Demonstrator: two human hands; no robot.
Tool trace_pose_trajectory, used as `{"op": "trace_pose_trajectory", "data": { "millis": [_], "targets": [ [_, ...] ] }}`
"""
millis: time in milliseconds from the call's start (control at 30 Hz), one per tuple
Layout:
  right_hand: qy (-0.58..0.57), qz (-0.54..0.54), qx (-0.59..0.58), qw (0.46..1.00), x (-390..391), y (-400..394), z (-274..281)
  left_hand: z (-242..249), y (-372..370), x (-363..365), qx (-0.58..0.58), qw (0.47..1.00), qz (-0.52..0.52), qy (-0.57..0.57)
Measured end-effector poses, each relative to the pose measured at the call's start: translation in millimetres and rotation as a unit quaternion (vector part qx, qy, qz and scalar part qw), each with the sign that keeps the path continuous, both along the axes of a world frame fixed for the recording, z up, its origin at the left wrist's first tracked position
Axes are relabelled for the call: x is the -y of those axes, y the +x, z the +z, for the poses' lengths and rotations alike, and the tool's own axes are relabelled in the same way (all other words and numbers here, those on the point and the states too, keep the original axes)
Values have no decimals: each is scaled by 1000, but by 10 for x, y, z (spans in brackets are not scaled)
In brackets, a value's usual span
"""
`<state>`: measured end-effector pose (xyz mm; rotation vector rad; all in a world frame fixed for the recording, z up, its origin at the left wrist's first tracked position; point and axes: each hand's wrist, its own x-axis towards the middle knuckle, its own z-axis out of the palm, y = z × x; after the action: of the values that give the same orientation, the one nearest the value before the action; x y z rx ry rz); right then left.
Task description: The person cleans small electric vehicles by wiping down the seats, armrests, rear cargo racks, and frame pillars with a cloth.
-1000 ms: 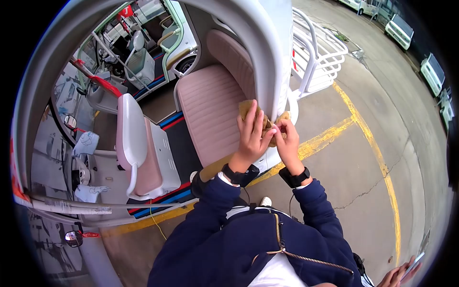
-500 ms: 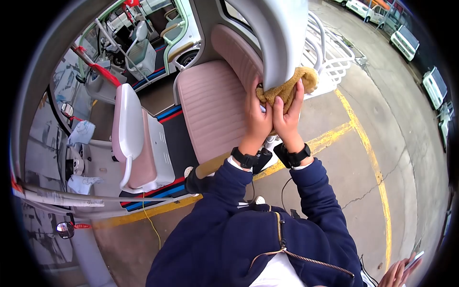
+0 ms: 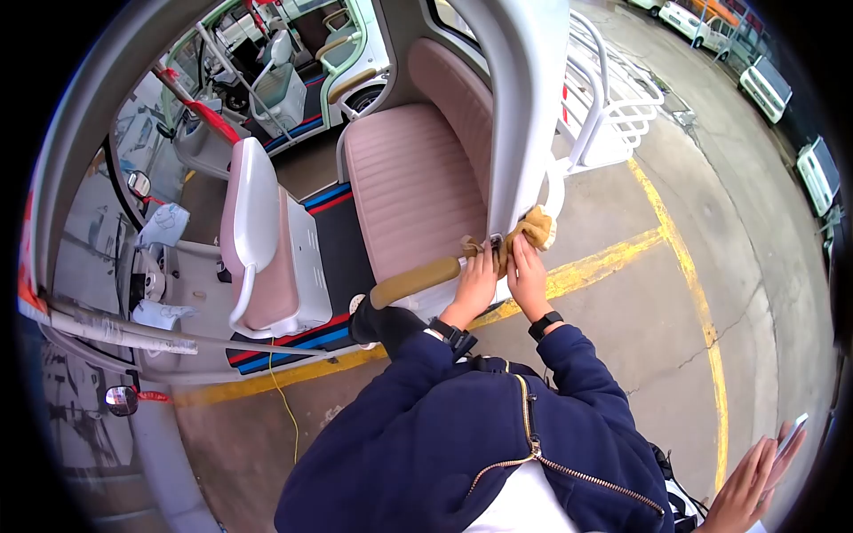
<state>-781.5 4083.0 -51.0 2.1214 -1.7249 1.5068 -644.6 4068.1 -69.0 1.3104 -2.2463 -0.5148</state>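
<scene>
A brown cloth (image 3: 531, 229) is bunched against the lower end of the vehicle's light grey pillar (image 3: 524, 115). My left hand (image 3: 475, 286) is closed on the cloth's left part, just right of the tan armrest (image 3: 416, 282). On the cloth's right part, my right hand (image 3: 528, 277) presses with its fingers together, close beside the left one. A small dark fitting (image 3: 496, 241) shows at the pillar between them. The pink bench seat (image 3: 413, 182) lies beyond the armrest.
A front seat (image 3: 258, 240) stands at left above the striped floor (image 3: 333, 258). White rails (image 3: 591, 98) extend behind the pillar. Another person's hands (image 3: 751, 484) hold a phone (image 3: 791, 435) at lower right. A yellow cable (image 3: 286, 400) hangs at lower left.
Both my hands and the cloth have moved down the pillar, closer to my body and the armrest. The other person's hands and phone have shifted up and right.
</scene>
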Motion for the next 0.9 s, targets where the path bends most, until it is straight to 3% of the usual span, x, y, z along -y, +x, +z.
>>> {"op": "trace_pose_trajectory", "data": {
  "millis": [33, 100, 133, 200, 233, 300, 367, 433, 500, 567, 633, 733, 767, 833, 867, 900],
  "targets": [
    [-10, -4, -27, 1000, -76, 4, -45, -209, 21, -118, -6, 999, -37, -17],
    [35, 29, -59, 997, -258, 25, -205, -440, 23, -264, -191, 973, -81, 105],
    [73, 62, -96, 991, -320, 26, -303, -461, 66, -277, -191, 973, -75, 109],
    [118, 121, -127, 977, -460, 69, -656, -408, 234, -269, 7, 938, -85, 335],
    [122, 126, -125, 977, -575, 123, -803, -372, 320, -319, 23, 944, -75, 320],
    [322, 123, 34, 938, -730, 235, -983, -380, 486, -410, -44, 964, -99, 245],
    [303, 143, 41, 941, -752, 231, -1045, -276, 577, -479, -55, 973, -95, 205],
    [398, 130, 83, 904, -712, 147, -1113, 0, 595, -543, -68, 979, -95, 166],
    [354, 137, 93, 921, -775, 130, -775, 469, 541, -526, -119, 967, -89, 206],
    [220, 210, 154, 940, -747, 113, -665, 776, 502, -434, -132, 971, -114, 164],
    [266, 213, 97, 935, -692, 75, -578, 1087, 522, -310, -142, 971, -178, 73],
    [191, 196, 10, 962, -534, 259, -353, 1474, 643, -22, -83, 963, -256, -32],
    [189, 195, 9, 962, -531, 330, -249, 1569, 691, 34, -83, 962, -257, -34],
    [289, 206, 173, 919, -534, 456, -29, 1794, 775, 111, -64, 966, -238, -72],
    [254, 185, 77, 946, -498, 428, -156, 1914, 807, 105, -68, 966, -224, -108],
    [253, 186, 78, 946, -514, 392, -143, 1924, 833, 97, -66, 966, -224, -109]
  ]
}}
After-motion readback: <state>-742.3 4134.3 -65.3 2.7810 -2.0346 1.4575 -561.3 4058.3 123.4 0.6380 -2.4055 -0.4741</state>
